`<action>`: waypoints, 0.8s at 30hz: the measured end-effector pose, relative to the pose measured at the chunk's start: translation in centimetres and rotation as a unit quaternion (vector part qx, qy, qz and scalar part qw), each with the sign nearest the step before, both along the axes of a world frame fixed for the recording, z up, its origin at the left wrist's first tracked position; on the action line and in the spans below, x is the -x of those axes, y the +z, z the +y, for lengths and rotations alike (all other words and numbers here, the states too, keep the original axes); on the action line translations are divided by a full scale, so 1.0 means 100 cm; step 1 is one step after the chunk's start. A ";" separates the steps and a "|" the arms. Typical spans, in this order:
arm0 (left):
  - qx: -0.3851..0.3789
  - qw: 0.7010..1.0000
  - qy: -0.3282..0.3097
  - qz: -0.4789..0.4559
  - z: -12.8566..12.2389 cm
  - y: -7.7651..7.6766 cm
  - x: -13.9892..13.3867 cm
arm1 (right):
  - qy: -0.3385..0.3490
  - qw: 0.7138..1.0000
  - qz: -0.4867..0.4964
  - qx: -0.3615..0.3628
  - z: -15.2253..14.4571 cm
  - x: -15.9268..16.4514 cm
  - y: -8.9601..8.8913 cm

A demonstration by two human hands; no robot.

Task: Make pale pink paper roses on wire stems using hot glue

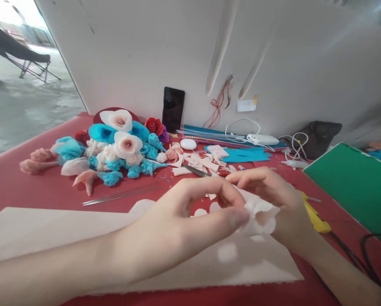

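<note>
Between both hands is a rolled white paper flower piece with a ruffled edge and a hollow, pale pink middle. My left hand pinches its left side between thumb and forefinger. Curled around its far right side is my right hand, whose fingertips are partly hidden behind the paper. Beneath the hands lies a large pale sheet of paper, with several small white cut pieces on or just above it. Scissors or pliers rest beyond the fingers among pale paper scraps.
Finished blue, white, pink and red paper flowers are heaped at the left. Thin wires lie before them. A phone leans on the wall. At the right are a yellow glue gun with a cord and a green board.
</note>
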State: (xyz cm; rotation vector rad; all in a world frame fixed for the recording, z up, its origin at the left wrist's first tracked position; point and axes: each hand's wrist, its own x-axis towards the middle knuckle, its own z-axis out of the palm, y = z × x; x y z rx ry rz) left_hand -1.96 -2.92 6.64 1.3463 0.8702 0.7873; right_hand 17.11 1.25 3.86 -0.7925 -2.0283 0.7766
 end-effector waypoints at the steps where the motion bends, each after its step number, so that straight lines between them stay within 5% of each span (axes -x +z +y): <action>1: -0.005 1.000 0.000 -0.002 0.000 -0.001 0.000 | -0.001 1.000 -0.003 -0.002 0.000 0.000 0.000; 24: -0.051 0.991 0.020 -0.119 0.009 -0.017 0.004 | -0.017 0.999 -0.030 0.006 -0.004 0.005 0.007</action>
